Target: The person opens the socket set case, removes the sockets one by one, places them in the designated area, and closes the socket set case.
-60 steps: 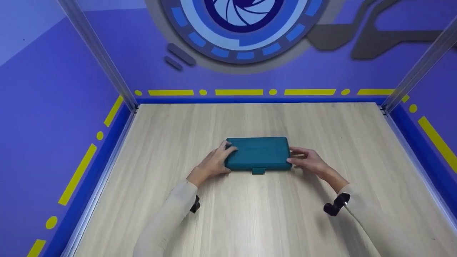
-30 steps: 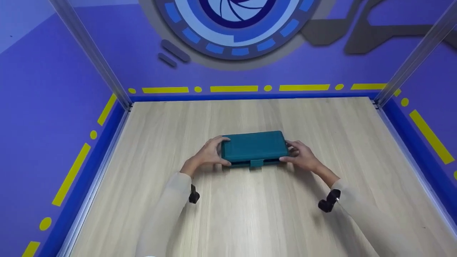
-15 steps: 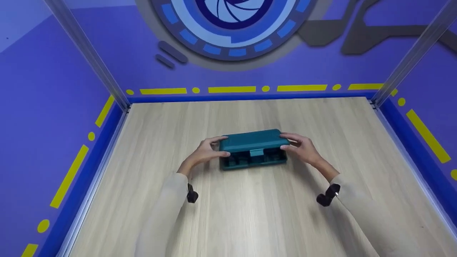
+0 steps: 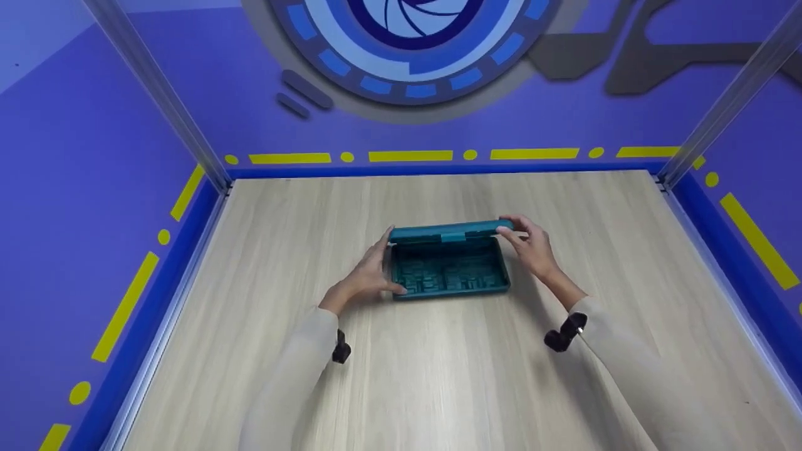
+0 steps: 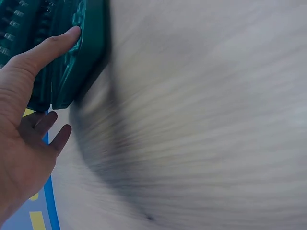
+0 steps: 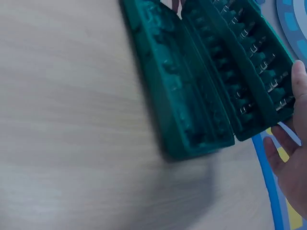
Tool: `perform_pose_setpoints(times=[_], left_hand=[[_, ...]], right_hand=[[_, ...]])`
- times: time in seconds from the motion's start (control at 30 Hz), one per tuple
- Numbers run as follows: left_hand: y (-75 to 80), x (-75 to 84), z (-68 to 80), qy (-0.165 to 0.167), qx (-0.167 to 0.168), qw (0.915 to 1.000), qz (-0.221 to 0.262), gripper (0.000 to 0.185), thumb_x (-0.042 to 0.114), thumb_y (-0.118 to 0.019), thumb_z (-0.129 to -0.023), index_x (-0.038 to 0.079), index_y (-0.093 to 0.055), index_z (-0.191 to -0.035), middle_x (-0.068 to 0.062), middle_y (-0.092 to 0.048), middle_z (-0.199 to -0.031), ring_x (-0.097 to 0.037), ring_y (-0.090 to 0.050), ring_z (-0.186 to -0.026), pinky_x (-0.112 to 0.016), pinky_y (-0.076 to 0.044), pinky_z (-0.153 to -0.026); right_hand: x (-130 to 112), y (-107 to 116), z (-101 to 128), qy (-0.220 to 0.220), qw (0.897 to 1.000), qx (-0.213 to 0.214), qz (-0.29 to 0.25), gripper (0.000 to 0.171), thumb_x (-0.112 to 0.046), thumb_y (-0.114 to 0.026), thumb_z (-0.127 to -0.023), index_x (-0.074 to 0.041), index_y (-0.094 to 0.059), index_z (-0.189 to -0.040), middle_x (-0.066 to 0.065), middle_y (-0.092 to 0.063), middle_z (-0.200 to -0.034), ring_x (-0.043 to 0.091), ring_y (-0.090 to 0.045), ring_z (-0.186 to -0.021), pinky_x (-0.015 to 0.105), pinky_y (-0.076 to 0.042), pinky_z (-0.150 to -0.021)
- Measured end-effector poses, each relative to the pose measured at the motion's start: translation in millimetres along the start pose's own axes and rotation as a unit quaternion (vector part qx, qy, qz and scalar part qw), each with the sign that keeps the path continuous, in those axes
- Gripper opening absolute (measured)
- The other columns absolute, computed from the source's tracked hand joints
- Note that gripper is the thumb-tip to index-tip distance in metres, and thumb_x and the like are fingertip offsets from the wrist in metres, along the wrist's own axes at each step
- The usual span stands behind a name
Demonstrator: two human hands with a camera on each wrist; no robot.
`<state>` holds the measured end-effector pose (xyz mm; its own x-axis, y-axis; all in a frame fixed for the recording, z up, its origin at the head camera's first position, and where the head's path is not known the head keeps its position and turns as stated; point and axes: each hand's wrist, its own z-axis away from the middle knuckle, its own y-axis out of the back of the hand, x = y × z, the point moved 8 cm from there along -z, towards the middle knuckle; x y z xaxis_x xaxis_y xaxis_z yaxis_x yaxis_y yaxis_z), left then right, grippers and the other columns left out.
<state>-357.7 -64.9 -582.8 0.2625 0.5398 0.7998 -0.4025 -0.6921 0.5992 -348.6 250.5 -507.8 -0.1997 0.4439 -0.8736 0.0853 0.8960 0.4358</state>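
Observation:
A teal plastic bit case (image 4: 451,293) lies on the wooden table with its lid (image 4: 432,233) raised at the back. Small metal bits (image 6: 257,45) sit in rows inside the lid, and moulded recesses show in the base (image 6: 189,115). My right hand (image 4: 532,247) pinches the lid's right end, thumb in front and fingers behind. At the left end, my left hand (image 4: 368,272) spans the case, its thumb pressed on the base's front rim and its fingers extended up by the lid's corner. The left index finger is hidden behind the case in the left wrist view.
Blue printed wall panels (image 4: 401,134) border the pale wooden table (image 4: 451,363) at the back and sides. Metal posts (image 4: 160,94) stand at the back corners. Black wrist cameras (image 4: 564,333) are strapped over light sleeves. A small white and dark red piece (image 6: 176,5) shows by the base.
The case's lid has swung up and back from closed, uncovering the base. My right hand has risen with the lid; my left thumb has moved down from the lid to the base's rim.

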Motion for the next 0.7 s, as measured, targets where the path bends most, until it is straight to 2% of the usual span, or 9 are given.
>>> perform_pose_setpoints(times=[0.07,0.2,0.3,0.4,0.53,0.63,0.7], left_hand=[[-2.3,-0.2,-0.1,0.008,-0.008,0.9999,0.009,0.14,0.02,-0.096,-0.07,0.019,0.007,-0.166,-0.017,-0.018,-0.171,-0.036,-0.019,-0.157,-0.052,-0.021,-0.127],[-6.6,-0.3,0.7,0.023,-0.028,0.9989,0.031,0.145,0.019,-0.095,-0.071,0.021,0.016,-0.164,-0.013,-0.007,-0.174,-0.031,-0.008,-0.161,-0.049,-0.014,-0.129],[-10.2,1.1,1.2,0.02,-0.031,0.9983,0.046,0.146,0.018,-0.095,-0.071,0.021,0.019,-0.163,-0.009,0.003,-0.174,-0.028,-0.003,-0.161,-0.046,-0.011,-0.13],[-14.5,2.2,1.4,0.015,-0.033,0.9973,0.063,0.148,0.017,-0.095,-0.072,0.022,0.023,-0.161,-0.006,0.01,-0.173,-0.027,-0.001,-0.161,-0.045,-0.011,-0.13],[-17.3,2.3,0.9,0.011,-0.035,0.9956,0.086,0.149,0.016,-0.094,-0.072,0.024,0.026,-0.16,-0.006,0.014,-0.173,-0.03,-0.005,-0.161,-0.045,-0.015,-0.129],[-16.3,0.7,-0.1,0.016,-0.033,0.9958,0.084,0.149,0.015,-0.094,-0.072,0.025,0.025,-0.16,-0.007,0.013,-0.173,-0.031,-0.008,-0.161,-0.045,-0.017,-0.129],[-15.0,-0.8,-1.6,0.018,-0.032,0.9963,0.078,0.148,0.015,-0.094,-0.072,0.025,0.025,-0.16,-0.007,0.011,-0.173,-0.03,-0.008,-0.161,-0.046,-0.016,-0.129]], right_hand=[[9.6,0.5,-7.1,-0.02,0.999,0.026,-0.001,0.039,-0.018,-0.062,-0.103,0.005,-0.058,-0.134,0.025,-0.067,-0.124,0.01,-0.059,-0.107,0.016,-0.042,-0.09],[23.5,1.7,-18.4,-0.062,0.995,0.079,-0.012,0.041,-0.03,-0.064,-0.102,0.002,-0.054,-0.125,0.022,-0.069,-0.113,0.016,-0.06,-0.106,0.017,-0.042,-0.085],[26.2,2.1,-22.2,-0.088,0.989,0.112,-0.031,0.042,-0.037,-0.066,-0.1,-0.001,-0.052,-0.115,0.017,-0.069,-0.105,0.015,-0.062,-0.102,0.015,-0.046,-0.079],[26.7,1.7,-25.0,-0.092,0.985,0.138,-0.051,0.042,-0.04,-0.067,-0.099,-0.002,-0.054,-0.111,0.015,-0.07,-0.102,0.01,-0.064,-0.096,0.014,-0.049,-0.076],[29.4,-1.4,-27.6,-0.073,0.986,0.137,-0.066,0.04,-0.033,-0.068,-0.099,0.001,-0.055,-0.117,0.019,-0.072,-0.111,0.013,-0.067,-0.101,0.012,-0.049,-0.081],[36.1,-6.2,-28.1,-0.064,0.989,0.104,-0.079,0.041,-0.021,-0.069,-0.099,0.002,-0.053,-0.129,0.023,-0.069,-0.124,0.023,-0.067,-0.115,0.013,-0.05,-0.09],[40.4,-11.0,-27.6,-0.063,0.992,0.072,-0.087,0.046,-0.012,-0.069,-0.098,-0.001,-0.049,-0.138,0.023,-0.064,-0.135,0.03,-0.063,-0.126,0.022,-0.052,-0.099]])
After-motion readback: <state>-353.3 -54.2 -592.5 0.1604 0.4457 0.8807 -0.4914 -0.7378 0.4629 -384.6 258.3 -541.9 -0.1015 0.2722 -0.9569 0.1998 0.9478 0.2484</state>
